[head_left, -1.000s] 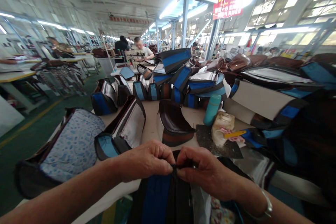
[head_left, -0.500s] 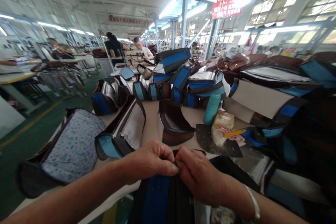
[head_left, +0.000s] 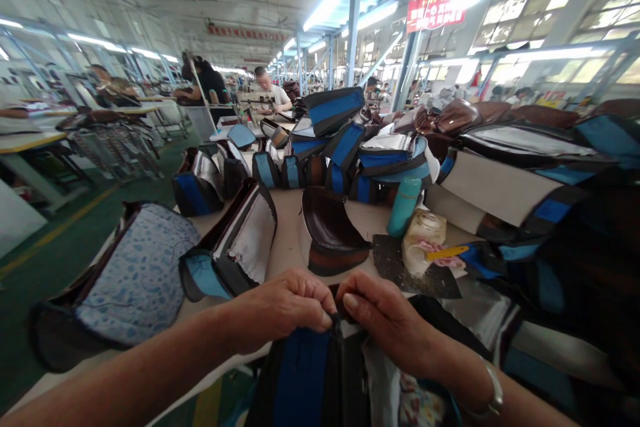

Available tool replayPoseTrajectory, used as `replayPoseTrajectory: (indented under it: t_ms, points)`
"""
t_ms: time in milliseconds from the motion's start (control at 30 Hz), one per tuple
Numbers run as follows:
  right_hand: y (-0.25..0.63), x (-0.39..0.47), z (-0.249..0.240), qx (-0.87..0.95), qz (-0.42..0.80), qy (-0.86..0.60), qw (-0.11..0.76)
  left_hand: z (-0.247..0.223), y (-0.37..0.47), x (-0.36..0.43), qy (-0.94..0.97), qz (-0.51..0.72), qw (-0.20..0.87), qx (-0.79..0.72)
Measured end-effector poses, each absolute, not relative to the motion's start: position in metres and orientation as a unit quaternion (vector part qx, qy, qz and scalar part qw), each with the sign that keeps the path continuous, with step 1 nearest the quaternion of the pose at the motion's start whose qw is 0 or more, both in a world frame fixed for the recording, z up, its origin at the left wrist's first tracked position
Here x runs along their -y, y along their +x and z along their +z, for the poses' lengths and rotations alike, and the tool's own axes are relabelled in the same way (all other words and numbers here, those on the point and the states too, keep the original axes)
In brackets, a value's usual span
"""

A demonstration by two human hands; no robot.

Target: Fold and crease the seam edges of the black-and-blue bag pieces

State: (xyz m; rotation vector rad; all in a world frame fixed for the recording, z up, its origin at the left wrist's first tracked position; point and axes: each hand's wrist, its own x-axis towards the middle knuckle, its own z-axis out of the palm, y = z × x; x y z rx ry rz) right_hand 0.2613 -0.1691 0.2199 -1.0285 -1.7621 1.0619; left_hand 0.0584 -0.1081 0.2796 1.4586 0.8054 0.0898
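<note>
A black bag piece with a blue stripe (head_left: 301, 373) hangs at the near edge of the table, below both hands. My left hand (head_left: 295, 303) pinches its top edge between thumb and fingers. Close beside it, my right hand (head_left: 375, 313), with a bracelet on the wrist, is closed on the same edge. Silvery lining and a patterned cloth (head_left: 420, 403) show under my right wrist. Just beyond the hands, a dark brown curved leather piece (head_left: 333, 223) rests on the table.
Bag pieces, one with patterned lining (head_left: 137, 273), stand at left. A teal bottle (head_left: 404, 207), a cut-open container (head_left: 425, 233) and a yellow-handled brush (head_left: 447, 252) are at right. Piled bags (head_left: 335, 110) line the back. People sit farther off.
My right thumb has lifted and the hand has shifted slightly right, baring more of the edge and lining. In the background, a person in black has moved left.
</note>
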Motion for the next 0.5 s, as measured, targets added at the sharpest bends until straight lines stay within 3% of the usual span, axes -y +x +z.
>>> replayPoseTrajectory:
  t_ms: [133, 500]
  points:
    - [0.267, 0.182, 0.227, 0.664, 0.488, -0.399, 0.403, 0.283, 0.064, 0.110, 0.640, 0.038, 0.679, -0.359]
    - [0.263, 0.183, 0.232, 0.625, 0.524, -0.416, 0.402, 0.282, 0.070, 0.114, 0.661, 0.033, 0.664, -0.348]
